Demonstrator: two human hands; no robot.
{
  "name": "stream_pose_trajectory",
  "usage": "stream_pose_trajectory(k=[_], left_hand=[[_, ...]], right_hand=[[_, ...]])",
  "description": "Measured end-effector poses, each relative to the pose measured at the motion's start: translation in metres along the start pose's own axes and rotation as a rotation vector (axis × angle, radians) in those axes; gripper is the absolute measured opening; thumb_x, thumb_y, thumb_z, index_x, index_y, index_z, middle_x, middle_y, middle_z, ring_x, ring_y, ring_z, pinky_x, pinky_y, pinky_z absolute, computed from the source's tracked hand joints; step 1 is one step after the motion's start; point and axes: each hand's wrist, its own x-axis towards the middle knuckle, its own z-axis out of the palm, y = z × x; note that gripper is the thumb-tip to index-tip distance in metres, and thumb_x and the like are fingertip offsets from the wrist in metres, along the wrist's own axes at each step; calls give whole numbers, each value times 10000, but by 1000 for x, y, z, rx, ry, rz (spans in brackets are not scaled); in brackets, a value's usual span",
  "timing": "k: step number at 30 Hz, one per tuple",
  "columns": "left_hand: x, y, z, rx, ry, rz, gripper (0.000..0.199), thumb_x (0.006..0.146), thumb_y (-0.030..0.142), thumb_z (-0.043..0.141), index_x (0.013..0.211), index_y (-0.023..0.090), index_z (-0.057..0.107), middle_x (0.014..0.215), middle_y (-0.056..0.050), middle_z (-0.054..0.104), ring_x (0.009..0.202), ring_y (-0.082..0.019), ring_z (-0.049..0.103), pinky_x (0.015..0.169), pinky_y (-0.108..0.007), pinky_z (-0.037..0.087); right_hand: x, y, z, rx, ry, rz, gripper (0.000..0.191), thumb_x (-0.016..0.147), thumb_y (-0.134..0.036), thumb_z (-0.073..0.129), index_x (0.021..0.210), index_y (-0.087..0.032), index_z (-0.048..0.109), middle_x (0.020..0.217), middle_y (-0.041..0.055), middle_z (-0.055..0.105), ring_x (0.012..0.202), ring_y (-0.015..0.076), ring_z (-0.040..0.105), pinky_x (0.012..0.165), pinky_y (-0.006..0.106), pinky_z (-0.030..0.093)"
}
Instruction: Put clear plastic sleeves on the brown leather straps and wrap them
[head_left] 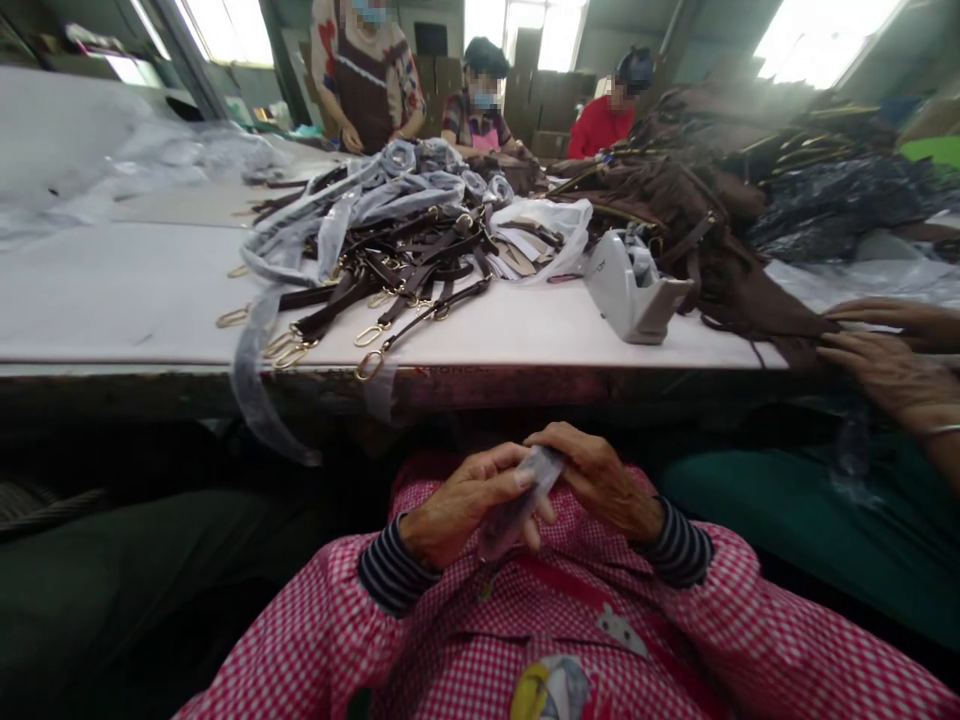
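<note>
Over my lap, above a red-and-white checked garment, my left hand (463, 503) holds a clear plastic sleeve (541, 468) between thumb and fingers. The fingers of my right hand (600, 480) are closed on the upper end of the same sleeve. Its lower end hangs between the hands; whether anything is inside it I cannot tell. On the table beyond lies a heap of dark brown straps (412, 265) with gold-coloured clasps, nearest to both hands. Long clear plastic wraps (360, 200) are tangled over the straps, and one strip (259, 385) droops over the table edge.
A grey tape dispenser (630, 290) stands on the white table (150, 300). Beside it is an open plastic bag (555, 230) and a pile of brown fabric (697, 190). A co-worker's hands (892, 370) rest at the right edge. Three people work across the table.
</note>
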Motion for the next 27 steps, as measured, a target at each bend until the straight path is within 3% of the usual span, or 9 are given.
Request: stream_pose_trajectory(k=[4,6,11,14,18,23,27], left_hand=[[-9,-6,-6,39,-17,-36,311,957,424,631,1014,118,633,793,-111,764,563,-130,696,554,-185,502],[-12,-12,-9,57,-5,-67,362,958,464,615,950,104,654,744,-104,750,516,-112,659,529,-183,470],[-16,-17,-6,43,75,-67,372,934,487,641,864,122,634,689,-72,723,477,-96,620,442,-170,336],[-13,-12,1,39,77,-40,365,933,474,645,861,116,635,700,-78,724,487,-97,625,449,-173,349],[-8,-10,8,38,90,-13,371,931,476,651,847,116,627,659,-60,695,456,-80,581,446,-169,368],[-10,-8,16,-4,189,30,349,945,477,645,853,142,609,525,56,520,357,-29,363,363,-150,253],[-15,-10,19,41,194,-20,342,949,481,635,879,147,608,533,31,577,344,-35,395,345,-147,230]], right_hand=[[8,13,-10,-158,141,-28,382,928,-80,429,1212,-187,662,1083,77,720,991,213,683,898,344,524],[12,14,-17,-239,172,-53,409,913,-63,419,1216,-188,663,1082,78,723,1014,224,682,924,357,527],[10,12,-17,-518,75,-134,422,886,-22,401,1194,-124,672,1015,116,731,952,256,677,864,378,540],[7,9,-14,-639,50,-173,410,890,-22,403,1185,-99,678,983,126,734,888,261,669,809,372,535],[7,9,-17,-611,75,-159,403,884,-29,425,1195,-98,672,978,116,732,894,256,671,812,360,529],[8,22,-15,-427,98,-103,367,882,-51,440,1148,-142,676,1018,87,745,943,233,698,854,335,542],[7,28,-20,-420,183,-100,379,899,-57,424,1174,-145,670,1078,95,757,1000,237,706,906,349,535]])
